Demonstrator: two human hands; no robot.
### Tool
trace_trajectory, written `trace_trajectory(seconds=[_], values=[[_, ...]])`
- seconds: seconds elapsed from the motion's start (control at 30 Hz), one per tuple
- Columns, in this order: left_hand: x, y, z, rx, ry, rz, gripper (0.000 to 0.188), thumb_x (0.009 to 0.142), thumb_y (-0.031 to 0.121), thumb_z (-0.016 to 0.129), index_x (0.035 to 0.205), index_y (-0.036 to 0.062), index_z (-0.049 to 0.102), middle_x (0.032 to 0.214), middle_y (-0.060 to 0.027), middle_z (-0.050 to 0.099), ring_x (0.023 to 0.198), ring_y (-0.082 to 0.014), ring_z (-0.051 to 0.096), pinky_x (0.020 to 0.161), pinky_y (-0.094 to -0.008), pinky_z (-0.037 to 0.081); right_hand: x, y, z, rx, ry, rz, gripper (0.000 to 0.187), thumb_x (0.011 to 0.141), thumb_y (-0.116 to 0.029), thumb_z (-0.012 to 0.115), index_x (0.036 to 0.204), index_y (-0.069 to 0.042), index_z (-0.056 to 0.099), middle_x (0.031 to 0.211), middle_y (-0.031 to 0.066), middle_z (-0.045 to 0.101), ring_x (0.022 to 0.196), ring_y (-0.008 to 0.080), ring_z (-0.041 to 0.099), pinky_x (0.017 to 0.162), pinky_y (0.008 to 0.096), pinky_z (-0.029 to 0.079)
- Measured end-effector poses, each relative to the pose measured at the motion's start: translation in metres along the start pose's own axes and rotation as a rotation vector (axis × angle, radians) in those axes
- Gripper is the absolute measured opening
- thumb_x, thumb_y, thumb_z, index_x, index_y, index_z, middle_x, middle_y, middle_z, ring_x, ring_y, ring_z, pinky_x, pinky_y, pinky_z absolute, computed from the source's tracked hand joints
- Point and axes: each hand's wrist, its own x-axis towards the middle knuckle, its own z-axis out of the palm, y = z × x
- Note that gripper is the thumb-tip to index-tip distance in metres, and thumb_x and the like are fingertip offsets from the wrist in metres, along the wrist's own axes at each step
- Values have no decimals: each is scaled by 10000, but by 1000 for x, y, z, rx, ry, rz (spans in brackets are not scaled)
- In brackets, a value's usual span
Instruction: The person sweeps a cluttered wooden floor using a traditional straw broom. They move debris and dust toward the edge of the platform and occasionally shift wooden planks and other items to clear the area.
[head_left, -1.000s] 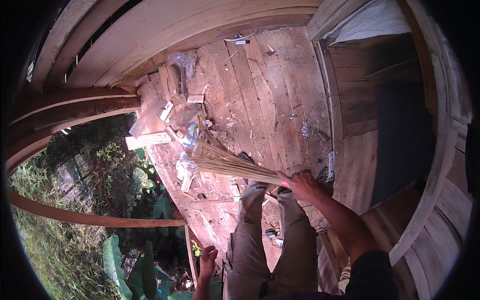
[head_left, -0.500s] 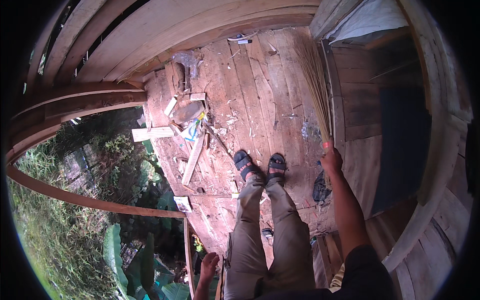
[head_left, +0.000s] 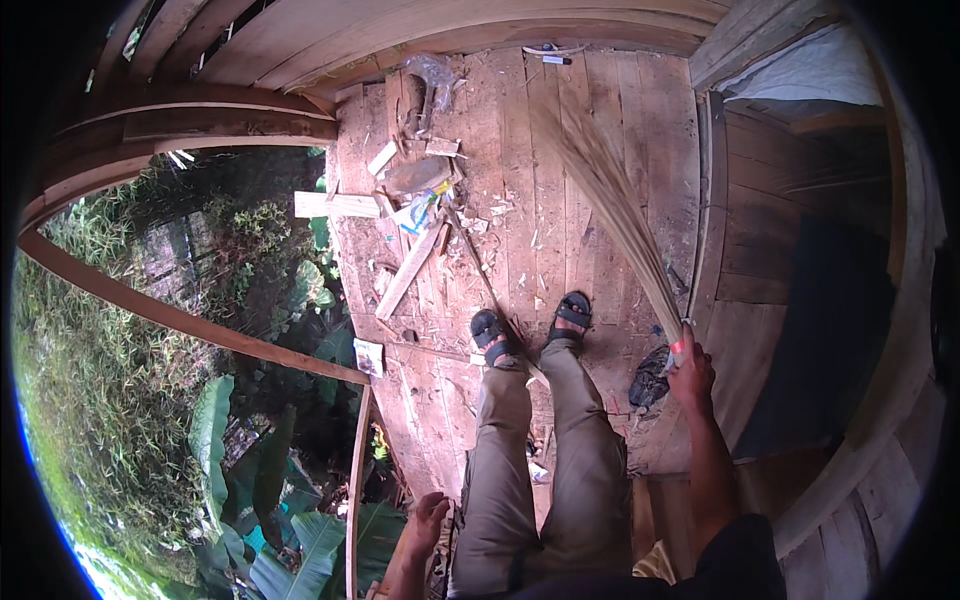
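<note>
Going left to right: see pale plank (head_left: 318, 204) jutting past the edge of the floorboards (head_left: 610, 290), upper left, then small white packet (head_left: 369, 358) at left of centre by that edge. Mark crumpled blue-white-yellow wrapper (head_left: 418, 212) among wood scraps (head_left: 411, 271), upper left of centre. Log left hand (head_left: 430, 515) at bottom, left of centre: fingers loosely bent, nothing seen in it. Note dark sandals (head_left: 487, 328) mid-frame. Find stick broom (head_left: 618, 210) right of centre, fanning out toward the upper centre. To work it well, as a judgement: grip firmly at the bound end, bring tips low, use short even strokes, avoid clipping the sandals. Read long axis as diagonal, lower right to upper centre, tips pointing up and leftward in frame. Can't tell tip contact with the boards; too blurred. Mark black plastic bag (head_left: 650, 378) crumpled at lower right of centre. Log right hand (head_left: 692, 374) just beside it: wrapped narrow around the broom's bound end, by the red band (head_left: 678, 347). Finish at wooden sill (head_left: 712, 200), upper right.
</note>
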Motion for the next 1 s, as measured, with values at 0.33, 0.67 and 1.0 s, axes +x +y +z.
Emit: trace_trajectory(seconds=[0.33, 0.67, 1.0], values=[[-20, -20, 20, -17, -1, -85, 341, 928, 247, 588, 1144, -16, 564, 1072, -123, 614, 1008, -198, 590, 878, -326, 473, 95, -166, 160, 59, -437, -39, 769, 795, -153, 662, 1381, 32, 200, 1026, 242, 643, 957, 378, 652, 810, 426, 537], [-35, -64, -7, -50, 14, -115, 334, 914, 219, 600, 1147, -17, 567, 1047, -98, 613, 964, -165, 583, 878, -314, 460, -36, -402, 179, 135, -768, -461, 808, 739, -67, 626, 1395, 122, 194, 1007, 248, 652, 887, 337, 676, 695, 381, 565], [31, -145, -135, -81, -63, 68, 364, 932, 221, 587, 1215, 7, 512, 1150, -90, 582, 1060, -178, 550, 942, -319, 422, -112, -503, 155, -39, -436, -716, 813, 778, -9, 543, 1483, 25, 138, 1039, 240, 614, 865, 279, 633, 736, 389, 505]])
